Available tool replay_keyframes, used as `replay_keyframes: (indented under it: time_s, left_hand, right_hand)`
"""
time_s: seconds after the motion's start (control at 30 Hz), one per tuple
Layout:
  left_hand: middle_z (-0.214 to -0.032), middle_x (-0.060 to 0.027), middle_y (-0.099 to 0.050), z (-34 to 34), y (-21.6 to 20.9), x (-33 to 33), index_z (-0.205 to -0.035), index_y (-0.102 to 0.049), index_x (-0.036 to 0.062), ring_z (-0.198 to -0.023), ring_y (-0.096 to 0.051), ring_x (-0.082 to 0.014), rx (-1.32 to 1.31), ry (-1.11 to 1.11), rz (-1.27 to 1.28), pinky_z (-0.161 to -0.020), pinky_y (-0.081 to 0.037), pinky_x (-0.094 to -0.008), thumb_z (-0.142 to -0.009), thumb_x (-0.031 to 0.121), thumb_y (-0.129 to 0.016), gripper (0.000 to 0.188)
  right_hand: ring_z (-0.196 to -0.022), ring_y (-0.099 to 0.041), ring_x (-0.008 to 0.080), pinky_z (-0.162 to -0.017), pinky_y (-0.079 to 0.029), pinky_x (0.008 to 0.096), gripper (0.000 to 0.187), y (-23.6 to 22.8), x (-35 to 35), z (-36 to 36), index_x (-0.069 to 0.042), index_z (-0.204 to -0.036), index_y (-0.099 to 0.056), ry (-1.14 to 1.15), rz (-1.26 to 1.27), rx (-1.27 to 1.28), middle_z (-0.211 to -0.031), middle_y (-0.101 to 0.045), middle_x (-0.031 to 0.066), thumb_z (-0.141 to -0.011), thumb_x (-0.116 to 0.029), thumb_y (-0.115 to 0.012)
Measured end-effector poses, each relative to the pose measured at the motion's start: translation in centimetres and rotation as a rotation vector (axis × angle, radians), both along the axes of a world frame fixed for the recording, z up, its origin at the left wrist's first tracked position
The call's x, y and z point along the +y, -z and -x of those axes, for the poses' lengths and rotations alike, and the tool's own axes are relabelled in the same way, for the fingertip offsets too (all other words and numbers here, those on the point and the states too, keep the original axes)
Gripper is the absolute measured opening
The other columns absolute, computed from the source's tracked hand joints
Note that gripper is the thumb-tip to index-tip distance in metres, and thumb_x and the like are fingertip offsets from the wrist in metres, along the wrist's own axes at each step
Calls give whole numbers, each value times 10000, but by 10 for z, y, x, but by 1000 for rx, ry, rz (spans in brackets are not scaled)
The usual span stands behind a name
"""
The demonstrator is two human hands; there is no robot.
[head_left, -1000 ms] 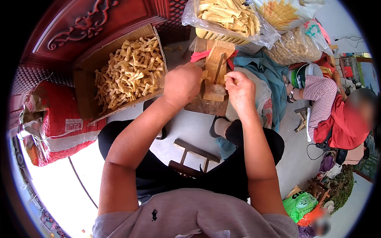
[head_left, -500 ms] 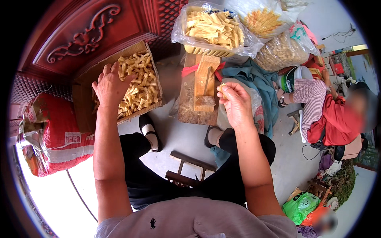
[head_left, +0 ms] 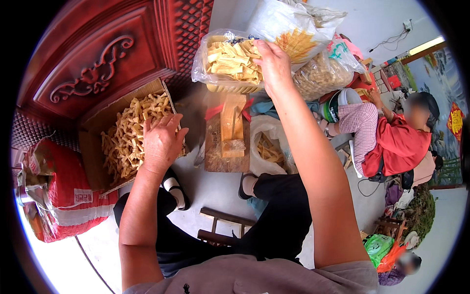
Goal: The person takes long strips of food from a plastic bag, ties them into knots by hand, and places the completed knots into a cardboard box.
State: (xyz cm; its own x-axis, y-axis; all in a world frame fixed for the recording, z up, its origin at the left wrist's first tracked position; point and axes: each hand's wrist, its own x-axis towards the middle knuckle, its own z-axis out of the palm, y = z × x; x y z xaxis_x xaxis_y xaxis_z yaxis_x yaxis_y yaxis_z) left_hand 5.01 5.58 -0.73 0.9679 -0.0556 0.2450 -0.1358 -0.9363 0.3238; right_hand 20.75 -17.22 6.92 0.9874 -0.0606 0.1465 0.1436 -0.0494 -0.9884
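Observation:
My right hand reaches over the right edge of a plastic-lined basket heaped with pale yellow, flat wood-like strips. Its visible fingers are stretched out and apart, touching the strips; their undersides are hidden. My left hand is above the right side of a cardboard box full of short, knotted tan pieces. Its fingers are extended, with nothing visible in them. Between the hands stands a wooden block jig with a metal blade or rod, fixed on a worn plank.
Right of the plank an open white sack holds more pieces. Filled plastic bags stand behind it. A person in red sits at the right. A red sack lies at the left, and a small wooden stool between my legs.
My right hand has moved from beside the jig up to the strip basket; the small piece it pinched is no longer visible. My left hand has shifted toward the box's right side. The view has shifted.

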Motion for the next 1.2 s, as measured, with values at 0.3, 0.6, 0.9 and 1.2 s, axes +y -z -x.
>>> replay_keyframes:
  time_s: [0.3,0.6,0.9,1.2]
  left_hand:
    - [-1008,-80,-660,5,9,3,-1056,-623,96,-939,-619,-261,0,52,-16,-981,-342,-479,-840,245,-622,262]
    - [-911,-98,-662,28,-12,-36,-960,-614,28,-844,-642,-252,-209,406,232,-951,-411,-431,-731,-127,-504,297]
    - [-884,-97,-658,31,2,-82,-935,-595,44,-822,-648,-231,-16,619,219,-928,-430,-419,-639,-131,-520,352]
    - [-903,-126,-657,25,11,-104,-955,-609,16,-829,-642,-259,150,684,222,-844,-481,-415,-677,-153,-508,341]
  right_hand:
    - [-942,-608,211,-846,-465,302,250,13,-7,-4,-11,-1112,-576,-31,565,-553,-1037,-635,123,-915,-151,-514]
    - [-804,-588,100,-756,-470,232,109,184,-192,109,-13,-960,-611,-175,500,307,-843,-641,33,-881,-26,-537]
    - [-1078,-548,369,-918,-427,397,432,401,-220,269,-10,-1174,-539,-183,323,807,-1121,-590,224,-858,-305,-538]
    - [-1005,-585,368,-881,-452,423,331,377,-267,231,-9,-1092,-590,264,998,948,-1071,-614,221,-785,-135,-589]
